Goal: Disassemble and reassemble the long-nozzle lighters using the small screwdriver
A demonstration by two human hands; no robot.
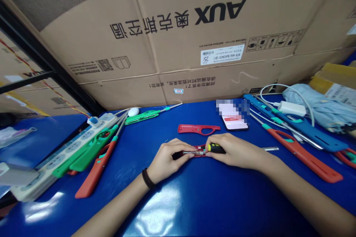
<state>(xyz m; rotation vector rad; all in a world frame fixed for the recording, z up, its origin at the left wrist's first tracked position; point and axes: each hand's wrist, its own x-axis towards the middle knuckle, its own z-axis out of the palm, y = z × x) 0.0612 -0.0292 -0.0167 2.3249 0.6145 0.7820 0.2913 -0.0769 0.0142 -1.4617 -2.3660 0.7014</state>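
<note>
My left hand is closed around an opened red gas lighter, steadying it low over the blue table. Metal and pale inner parts show between my fingertips. In my right hand is a short screwdriver with a black and yellow handle. The fingertips of this hand meet the lighter's right part, and the screwdriver's tip is hidden. Just beyond both hands lies a loose red half-shell with a trigger opening. A metal tube pokes out past my right forearm.
A large cardboard box walls off the back. Left are a power strip, green lighters and a red-orange lighter. A phone lies behind my right hand. Farther right are more lighters, a white cable adapter and light-blue cloth.
</note>
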